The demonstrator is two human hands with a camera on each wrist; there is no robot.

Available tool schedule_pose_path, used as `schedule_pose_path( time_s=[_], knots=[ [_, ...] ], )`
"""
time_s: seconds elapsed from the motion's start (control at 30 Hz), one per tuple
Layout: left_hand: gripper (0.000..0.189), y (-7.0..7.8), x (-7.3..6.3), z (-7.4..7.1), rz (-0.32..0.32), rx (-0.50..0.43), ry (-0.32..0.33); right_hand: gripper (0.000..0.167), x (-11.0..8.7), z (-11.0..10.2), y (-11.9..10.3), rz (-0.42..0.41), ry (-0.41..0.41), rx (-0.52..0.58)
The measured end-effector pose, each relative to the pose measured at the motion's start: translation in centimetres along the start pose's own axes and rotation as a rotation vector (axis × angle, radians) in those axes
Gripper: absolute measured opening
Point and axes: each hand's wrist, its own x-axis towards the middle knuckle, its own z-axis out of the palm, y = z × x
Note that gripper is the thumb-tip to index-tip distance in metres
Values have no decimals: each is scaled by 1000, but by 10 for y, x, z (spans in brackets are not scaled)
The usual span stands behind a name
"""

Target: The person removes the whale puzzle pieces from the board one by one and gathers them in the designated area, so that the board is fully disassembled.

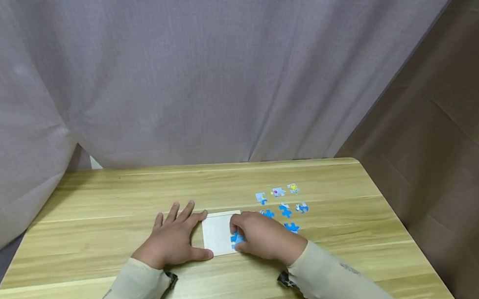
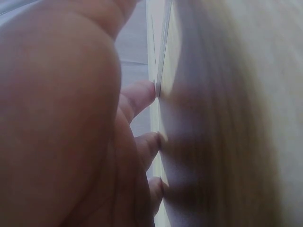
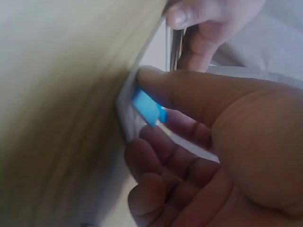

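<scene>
A white puzzle tray [image 1: 216, 233] with a raised edge lies flat on the table in the head view. My left hand [image 1: 172, 240] is spread on the table at its left side, with index fingertip and thumb tip touching the tray's left corners. Over the tray's right part, my right hand [image 1: 264, 235] pinches a blue jigsaw piece [image 3: 147, 107] between thumb and curled fingers, low over the white surface. Part of that piece is hidden under the fingers. In the left wrist view, fingertips [image 2: 147, 90] meet the tray's edge.
Several loose jigsaw pieces lie in rough rows right of the tray, among them a yellow-patterned piece [image 1: 293, 188] and a blue piece [image 1: 285, 210]. My right hand partly covers the nearest ones. A grey curtain [image 1: 195, 75] hangs behind the wooden table [image 1: 76, 237].
</scene>
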Motion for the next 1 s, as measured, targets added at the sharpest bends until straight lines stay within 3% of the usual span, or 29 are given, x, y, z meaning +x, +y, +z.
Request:
schedule_pose_path(
  time_s=[0.53,0.73,1.0],
  knots=[
    [111,0,0,2,3,9,11,24,-17,27,13,-129,227,178],
    [112,0,0,2,4,11,17,24,-17,28,13,-142,237,253],
    [112,1,-1,1,1,10,12,14,-18,22,13,-91,182,358]
  ],
)
